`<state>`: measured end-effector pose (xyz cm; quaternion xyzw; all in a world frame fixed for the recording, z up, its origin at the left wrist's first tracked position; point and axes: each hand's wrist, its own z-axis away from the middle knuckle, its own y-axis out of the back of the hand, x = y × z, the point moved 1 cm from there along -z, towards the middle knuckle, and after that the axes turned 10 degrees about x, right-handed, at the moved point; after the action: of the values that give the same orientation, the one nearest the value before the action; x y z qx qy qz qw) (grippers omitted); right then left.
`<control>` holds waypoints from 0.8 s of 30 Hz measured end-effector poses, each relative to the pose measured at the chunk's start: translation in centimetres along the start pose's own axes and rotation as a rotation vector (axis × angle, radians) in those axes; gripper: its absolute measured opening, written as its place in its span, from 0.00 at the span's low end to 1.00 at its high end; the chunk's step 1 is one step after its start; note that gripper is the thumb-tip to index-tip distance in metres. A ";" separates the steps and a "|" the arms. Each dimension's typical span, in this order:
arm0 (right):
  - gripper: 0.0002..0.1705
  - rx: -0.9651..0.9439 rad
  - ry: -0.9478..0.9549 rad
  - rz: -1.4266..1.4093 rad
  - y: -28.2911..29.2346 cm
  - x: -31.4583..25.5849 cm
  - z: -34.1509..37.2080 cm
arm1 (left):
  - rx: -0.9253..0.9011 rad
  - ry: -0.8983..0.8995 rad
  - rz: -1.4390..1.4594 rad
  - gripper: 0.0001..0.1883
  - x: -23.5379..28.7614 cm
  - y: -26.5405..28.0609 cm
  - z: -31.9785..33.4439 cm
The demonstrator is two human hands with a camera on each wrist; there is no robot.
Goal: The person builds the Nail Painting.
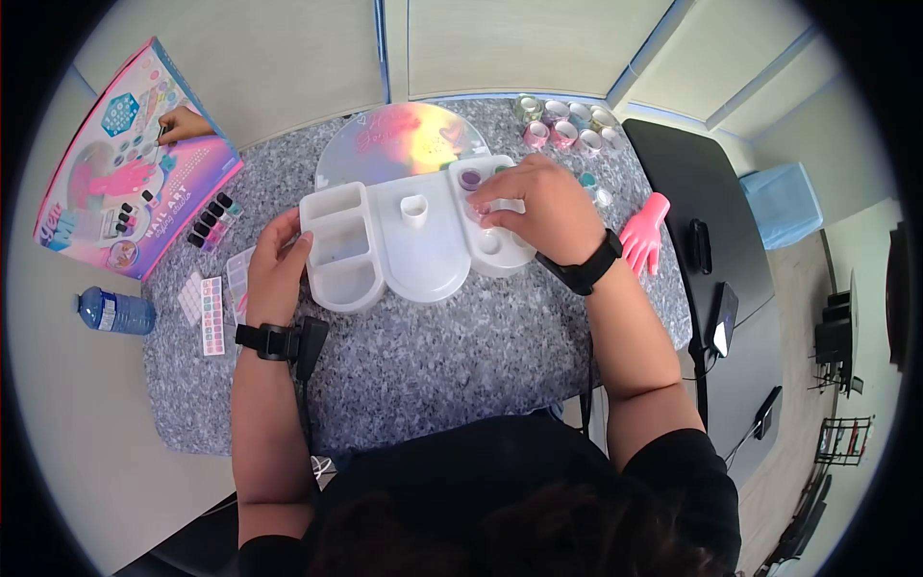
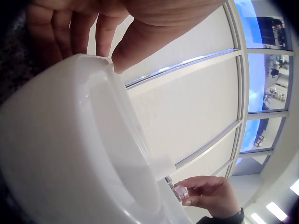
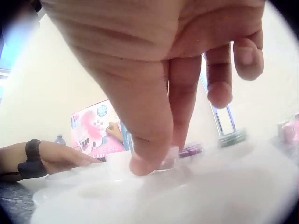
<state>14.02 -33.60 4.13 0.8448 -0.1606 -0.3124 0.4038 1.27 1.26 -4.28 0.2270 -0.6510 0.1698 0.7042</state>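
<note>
A white plastic organizer tray point(image 1: 428, 269) lies on the speckled table, with compartments on its left, a small raised cup point(image 1: 414, 209) in the middle and round wells on its right. My left hand point(image 1: 276, 266) grips the tray's left edge, thumb at the rim and fingers along the outside. Over the wells, my right hand point(image 1: 546, 207) pinches a small clear jar point(image 2: 181, 192) with pale pink contents between thumb and forefinger, low by the tray surface. A purple jar point(image 1: 469, 179) sits in a well close by; a green-lidded jar point(image 3: 232, 138) shows beyond the fingers.
Behind the tray lies a shiny holographic board point(image 1: 346, 154). Several glitter jars point(image 1: 562, 135) stand at the back right, beside a pink model hand point(image 1: 646, 231). On the left are a nail art box point(image 1: 135, 173), polish bottles point(image 1: 213, 221), sticker sheets point(image 1: 212, 317) and a water bottle point(image 1: 115, 312).
</note>
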 end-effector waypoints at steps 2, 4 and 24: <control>0.13 -0.009 0.011 0.014 0.1 -0.1 -0.2 | -0.007 -0.003 0.000 0.23 -0.1 0.1 0.0; 0.13 -0.020 0.024 0.028 0.0 0.1 -0.4 | 0.003 0.003 -0.001 0.23 0.2 -0.1 0.3; 0.05 -0.070 -0.056 -0.175 -0.2 1.9 -0.3 | -0.033 0.004 -0.024 0.24 0.4 0.1 0.1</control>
<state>15.66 -34.26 3.35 0.8318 -0.0866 -0.3753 0.3997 1.16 1.25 -3.82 0.2230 -0.6495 0.1510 0.7111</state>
